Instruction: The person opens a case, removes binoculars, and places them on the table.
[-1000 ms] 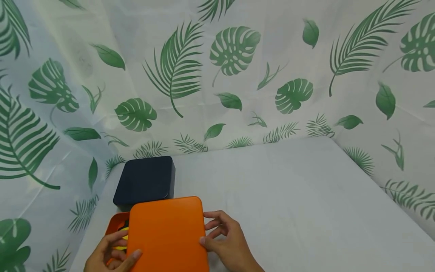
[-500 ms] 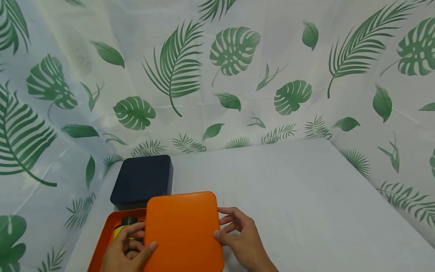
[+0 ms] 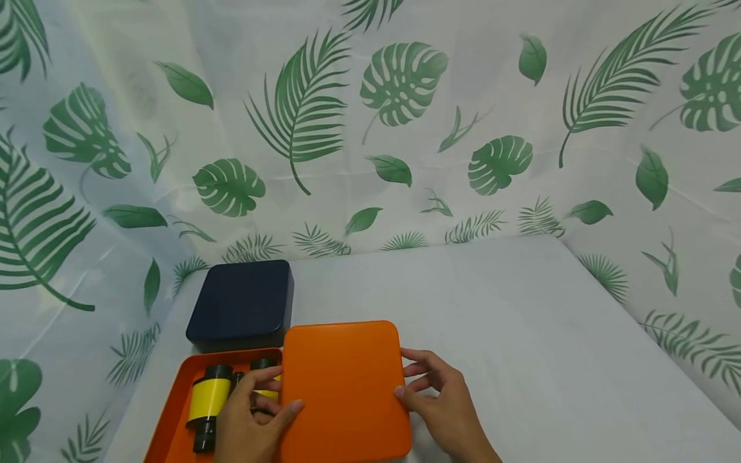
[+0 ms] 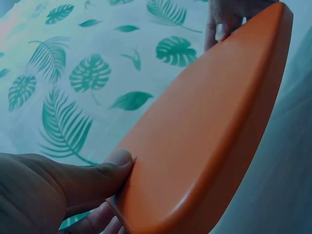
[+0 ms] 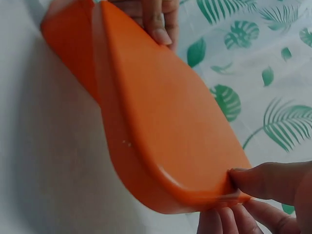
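Three sides of leaf-print sheeting (image 3: 347,145) bounded the white table (image 3: 509,334). The orange lid (image 3: 347,395) was positioned at the near side, immediately right of the orange box (image 3: 166,424) (whose right edge it hid from view). The dark blue box (image 3: 243,302) rested beyond, at far left. The left hand (image 3: 240,421) and right hand (image 3: 448,405) held opposite edges of the orange lid, fingers clamped on it, thumbs on top. Yellow-and-black binoculars (image 3: 210,399) lay inside the orange box, partly hidden.

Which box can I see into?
The orange box left of the held lid, binoculars inside; the dark blue box behind it shows a flat, closed top.
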`<state>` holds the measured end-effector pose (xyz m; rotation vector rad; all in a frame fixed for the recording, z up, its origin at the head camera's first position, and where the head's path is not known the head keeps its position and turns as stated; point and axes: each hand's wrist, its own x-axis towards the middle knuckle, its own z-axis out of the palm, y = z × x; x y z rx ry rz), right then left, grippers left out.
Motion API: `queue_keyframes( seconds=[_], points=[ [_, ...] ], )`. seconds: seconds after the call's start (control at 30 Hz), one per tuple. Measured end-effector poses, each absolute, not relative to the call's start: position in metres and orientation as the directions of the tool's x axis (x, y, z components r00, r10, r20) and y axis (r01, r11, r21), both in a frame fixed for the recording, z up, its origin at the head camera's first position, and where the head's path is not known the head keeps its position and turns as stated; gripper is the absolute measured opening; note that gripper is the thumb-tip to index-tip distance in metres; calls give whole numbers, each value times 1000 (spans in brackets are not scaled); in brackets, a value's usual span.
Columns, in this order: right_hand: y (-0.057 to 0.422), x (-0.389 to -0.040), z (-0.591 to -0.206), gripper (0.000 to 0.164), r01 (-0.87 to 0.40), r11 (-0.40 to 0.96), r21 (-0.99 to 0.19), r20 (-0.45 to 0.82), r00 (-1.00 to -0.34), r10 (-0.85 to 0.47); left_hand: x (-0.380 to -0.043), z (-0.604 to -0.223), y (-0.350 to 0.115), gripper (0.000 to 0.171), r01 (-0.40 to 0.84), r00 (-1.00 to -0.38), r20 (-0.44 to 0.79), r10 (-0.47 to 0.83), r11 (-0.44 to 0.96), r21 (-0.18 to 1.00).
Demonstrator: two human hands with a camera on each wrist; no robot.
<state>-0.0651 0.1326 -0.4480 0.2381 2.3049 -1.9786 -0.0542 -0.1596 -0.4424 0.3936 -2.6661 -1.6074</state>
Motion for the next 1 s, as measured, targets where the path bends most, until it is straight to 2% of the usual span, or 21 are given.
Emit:
queue_keyframes(
  seconds=[0.23,0.57,1.0],
  points=[
    [142,-66,-452,54,171,221,-960,-150,-982,111,-57,-445,-141,61,-158,-978,-73,-197,457,875],
    [156,-67,-457,54,222,342,-913,-180,-972,151,-57,-451,-121,58,-60,-982,47,-183,539,840],
    [176,-68,-467,57,259,401,-879,-203,-963,176,-63,-470,-96,61,-121,-986,-43,-160,518,847]
  ],
)
